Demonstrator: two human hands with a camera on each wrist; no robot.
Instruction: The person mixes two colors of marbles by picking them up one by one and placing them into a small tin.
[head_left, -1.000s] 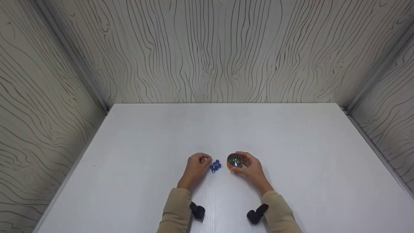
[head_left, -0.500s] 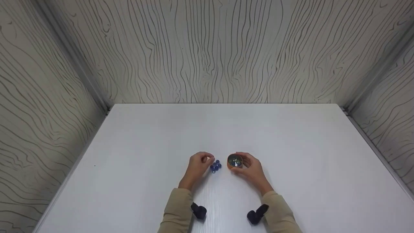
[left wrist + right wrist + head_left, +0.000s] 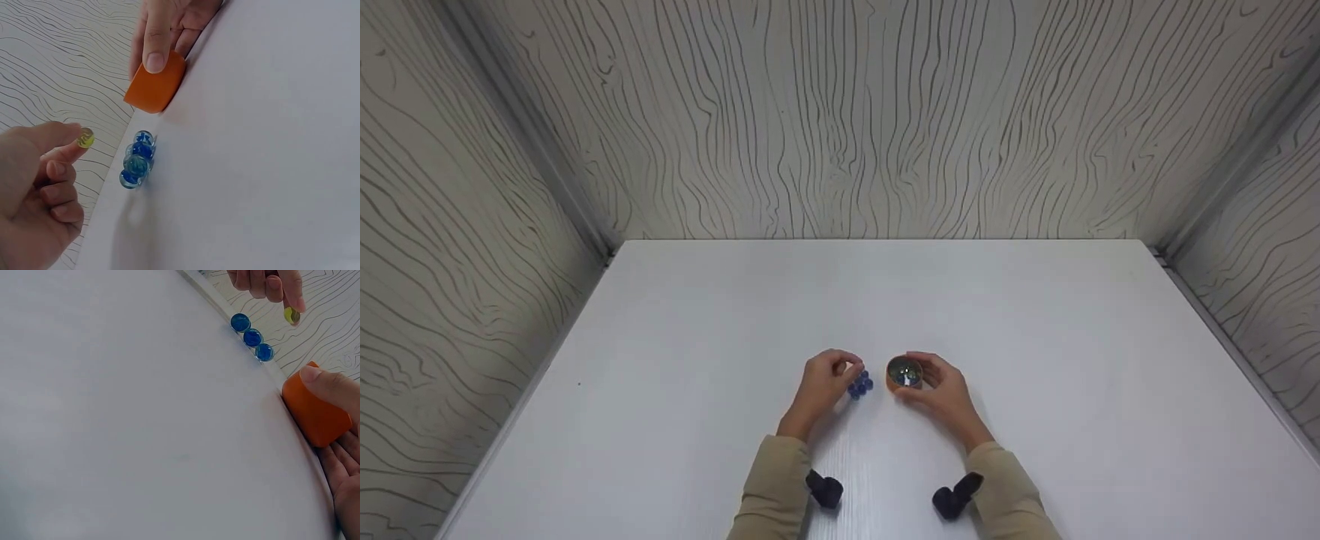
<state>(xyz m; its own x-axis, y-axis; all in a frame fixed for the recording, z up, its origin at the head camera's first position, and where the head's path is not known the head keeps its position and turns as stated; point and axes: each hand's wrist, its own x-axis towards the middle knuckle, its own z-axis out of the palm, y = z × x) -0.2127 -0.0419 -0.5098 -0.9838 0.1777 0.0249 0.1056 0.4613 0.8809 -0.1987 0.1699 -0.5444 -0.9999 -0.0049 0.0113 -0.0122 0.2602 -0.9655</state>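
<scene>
A pale back wall (image 3: 840,120) with dark, wavy wood-grain lines rose behind a smooth, white, matte table (image 3: 840,300), whose surface carried faint streaks. Two forearms in beige cloth sleeves (image 3: 774,476) reached in from the near edge, angled toward each other, a small black device (image 3: 826,492) standing off the inner side of each. The right hand (image 3: 946,391) lay low on its side by the table, its thumb on the near face of a smooth, opaque orange cup (image 3: 315,408) and its fingers curved around the far face, gripping it. The left hand (image 3: 821,384) was raised with the wrist bent inward; thumb and forefinger pinched together at the tips, the other fingers curled toward the palm. The cup stood upright on the table, rounded at the base, its mouth facing up; the inside looked dark and glinting, its contents too small to tell. Just left of it sat a tight cluster of round, clear glass-like blue marbles (image 3: 135,163) with swirled cores. Between the left fingertips, above the table and near that cluster, was a single translucent yellow marble (image 3: 85,138), glossy and streaked.
</scene>
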